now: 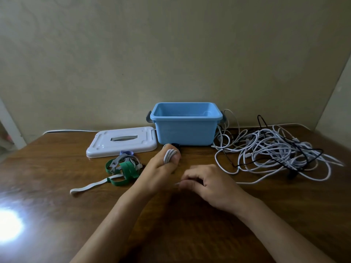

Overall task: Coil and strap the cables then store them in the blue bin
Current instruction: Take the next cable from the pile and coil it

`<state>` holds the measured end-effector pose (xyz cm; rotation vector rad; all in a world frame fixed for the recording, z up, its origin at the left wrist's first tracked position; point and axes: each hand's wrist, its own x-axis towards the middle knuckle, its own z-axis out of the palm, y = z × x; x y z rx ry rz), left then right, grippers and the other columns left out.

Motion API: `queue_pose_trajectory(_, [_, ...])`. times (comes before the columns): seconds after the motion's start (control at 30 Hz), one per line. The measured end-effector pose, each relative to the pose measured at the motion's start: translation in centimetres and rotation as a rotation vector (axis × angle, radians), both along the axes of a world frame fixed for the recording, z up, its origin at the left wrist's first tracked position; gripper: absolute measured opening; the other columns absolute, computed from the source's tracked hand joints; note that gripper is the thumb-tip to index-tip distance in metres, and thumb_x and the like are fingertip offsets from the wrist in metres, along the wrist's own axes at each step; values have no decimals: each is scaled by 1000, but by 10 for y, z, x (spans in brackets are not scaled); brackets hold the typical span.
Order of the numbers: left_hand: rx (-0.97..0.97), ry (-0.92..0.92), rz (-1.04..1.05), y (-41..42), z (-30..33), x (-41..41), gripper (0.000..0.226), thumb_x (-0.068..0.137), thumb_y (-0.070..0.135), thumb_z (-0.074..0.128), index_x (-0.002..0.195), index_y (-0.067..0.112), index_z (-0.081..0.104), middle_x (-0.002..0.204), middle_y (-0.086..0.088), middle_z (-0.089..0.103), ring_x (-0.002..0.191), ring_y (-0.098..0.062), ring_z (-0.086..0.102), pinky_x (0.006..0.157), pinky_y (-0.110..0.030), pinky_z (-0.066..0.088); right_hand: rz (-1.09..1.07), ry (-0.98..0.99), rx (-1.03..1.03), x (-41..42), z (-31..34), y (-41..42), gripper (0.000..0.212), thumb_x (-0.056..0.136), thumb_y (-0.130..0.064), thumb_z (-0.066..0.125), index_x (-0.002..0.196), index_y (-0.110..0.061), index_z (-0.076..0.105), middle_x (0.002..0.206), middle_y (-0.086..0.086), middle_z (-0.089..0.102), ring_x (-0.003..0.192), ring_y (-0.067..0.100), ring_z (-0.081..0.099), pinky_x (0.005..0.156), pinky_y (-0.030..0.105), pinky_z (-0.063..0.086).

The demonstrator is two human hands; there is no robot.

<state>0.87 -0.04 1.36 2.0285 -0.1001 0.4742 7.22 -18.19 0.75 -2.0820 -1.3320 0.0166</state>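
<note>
Wood table (57, 215): L hand (159, 171) grips white coil (169, 156), R hand (210, 185) pinches its tail

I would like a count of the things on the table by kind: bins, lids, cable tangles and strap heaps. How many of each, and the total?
Blue bin: 1
White lid: 1
Tangle of cables: 1, single cables cannot be counted
Heap of straps: 1, single straps cannot be counted
Total: 4

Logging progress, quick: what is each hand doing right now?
Left hand: holds white cable loops.
Right hand: pinches a white cable strand, blurred.
</note>
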Motion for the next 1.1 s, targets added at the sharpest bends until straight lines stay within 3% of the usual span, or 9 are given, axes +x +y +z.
queue_pose_trajectory(0.13, [-92, 144, -71, -15, -2, 1, 34, 104, 36, 48, 100, 3, 55, 82, -12, 57, 70, -26, 55, 68, -54, 51, -59, 12, 111, -3, 0, 1, 12, 94, -43, 66, 94, -34, 74, 86, -15, 67, 83, 3, 62, 70, 29, 51])
queue_pose_trajectory(0.27, [-74, 127, -78, -19, 0, 2, 41, 90, 55, 44, 83, 17, 59, 75, -1, 56, 65, -7, 54, 67, -32, 47, -150, -57, 119, -5, 1, 0, 28, 87, -64, 54, 92, -40, 68, 82, -22, 63, 82, -2, 61, 64, 15, 43])
queue_pose_trajectory(0.47, [-3, 73, -66, -13, -6, 7, 38, 87, 57, 47, 80, 23, 62, 75, 1, 61, 65, -3, 58, 67, -30, 50, -94, 96, 136, -4, 1, 2, 12, 101, -47, 51, 96, -42, 61, 89, -17, 65, 88, 4, 63, 75, 34, 54])
queue_pose_trajectory(0.53, [5, 52, -85, -12, -7, 7, 56, 83, 70, 49, 86, 17, 64, 77, -2, 62, 65, -2, 59, 65, -27, 51, -69, 125, 135, -2, 2, 2, 18, 105, -37, 49, 90, -41, 58, 88, -15, 60, 85, 7, 60, 76, 41, 53])
queue_pose_trajectory(0.63, [-46, 91, -149, -8, -6, 6, 85, 58, 87, 65, 97, 10, 65, 83, -1, 65, 73, -6, 61, 68, -25, 51, -97, 87, 144, 1, 4, -1, 17, 103, -35, 53, 90, -36, 64, 87, -13, 59, 84, 6, 58, 72, 32, 49])
queue_pose_trajectory(0.77, [152, 249, -156, -13, -4, 5, 54, 65, 55, 86, 101, 24, 60, 90, 6, 65, 77, -6, 61, 72, -29, 54, -187, -142, 187, -2, 8, -5, 22, 93, -52, 58, 91, -31, 67, 81, -17, 63, 79, 3, 61, 64, 16, 45])
queue_pose_trajectory(0.9, [233, 289, -121, -14, -4, 3, 16, 95, 14, 63, 101, 27, 57, 94, 4, 62, 84, -8, 60, 86, -39, 55, -347, -329, 170, 3, 12, -13, 40, 81, -71, 58, 75, -32, 56, 65, -19, 51, 63, 0, 53, 53, 13, 34])
queue_pose_trajectory(1.0, [113, 295, -159, -16, -2, 0, 8, 100, 14, 54, 100, 20, 58, 84, 3, 61, 75, -12, 58, 76, -41, 53, -403, -353, 143, 7, 13, -16, 43, 81, -74, 58, 72, -32, 50, 62, -17, 47, 59, 1, 49, 51, 14, 29])
queue_pose_trajectory(1.1, [86, 237, -131, -20, 3, -3, 18, 102, 33, 51, 104, 21, 64, 75, 10, 61, 65, -2, 55, 63, -25, 48, -341, -311, 58, 10, 17, -18, 43, 87, -72, 44, 81, -32, 57, 71, -15, 54, 65, 1, 52, 55, 13, 30])
